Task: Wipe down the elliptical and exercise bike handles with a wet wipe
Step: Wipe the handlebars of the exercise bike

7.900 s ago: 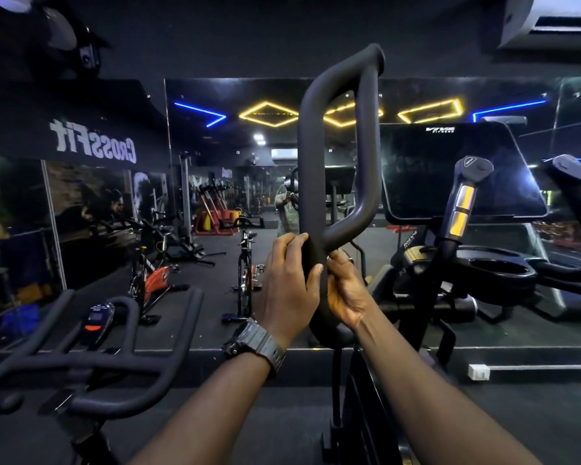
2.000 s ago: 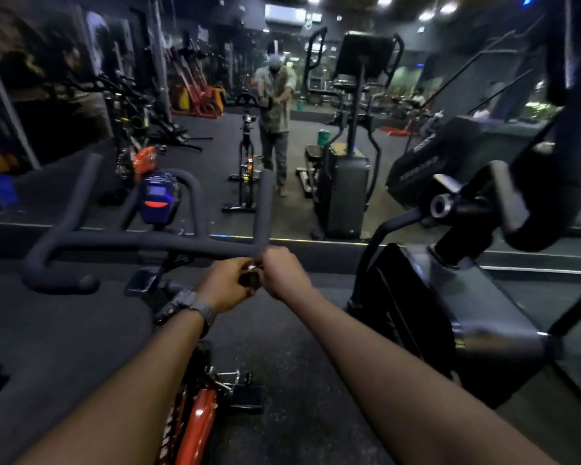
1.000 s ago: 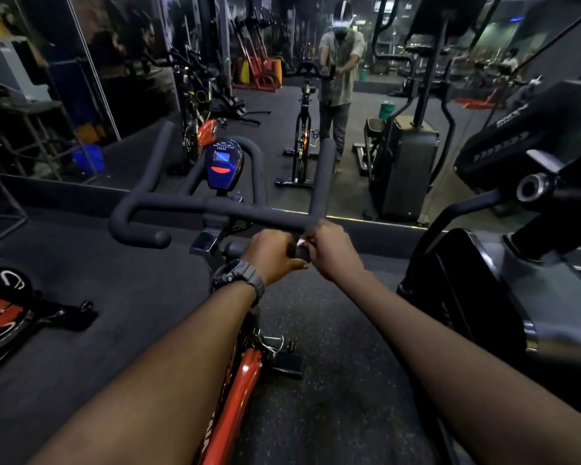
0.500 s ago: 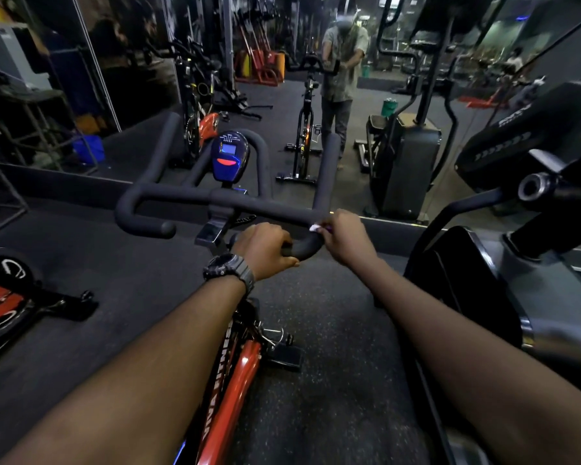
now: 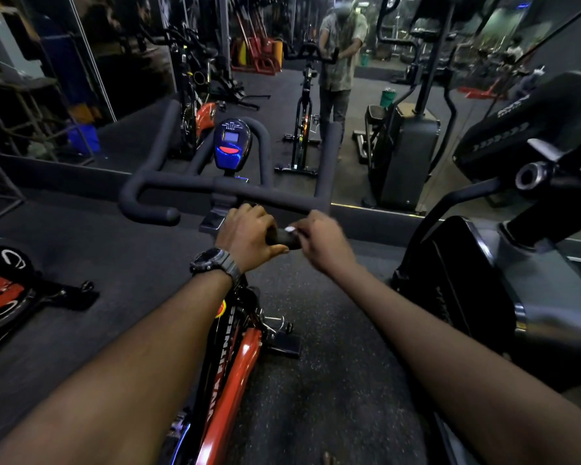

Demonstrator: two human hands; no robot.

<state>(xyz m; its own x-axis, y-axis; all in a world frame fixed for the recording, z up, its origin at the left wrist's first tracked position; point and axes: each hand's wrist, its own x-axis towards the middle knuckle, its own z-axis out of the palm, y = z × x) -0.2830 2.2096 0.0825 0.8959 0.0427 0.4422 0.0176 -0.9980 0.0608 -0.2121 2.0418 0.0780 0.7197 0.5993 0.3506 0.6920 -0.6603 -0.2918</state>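
The exercise bike's black padded handlebar (image 5: 188, 187) spreads across the middle, with a blue console (image 5: 232, 144) above its stem. My left hand (image 5: 247, 238) grips the near right curl of the bar, fingers wrapped over it. Just right of it, my right hand (image 5: 322, 241) pinches a small white wet wipe (image 5: 289, 229) against the same grip end (image 5: 282, 237). Only a sliver of the wipe shows between my fingers.
The bike's orange frame (image 5: 235, 374) runs down between my arms. A black elliptical (image 5: 503, 263) stands close on the right. Another bike's orange wheel (image 5: 0, 293) lies at the left. A wall mirror (image 5: 316, 78) ahead reflects me and the machines.
I left the elliptical handle and came to the bike. Over the last second my right hand slid the wipe along the right grip end while my left hand kept its hold.
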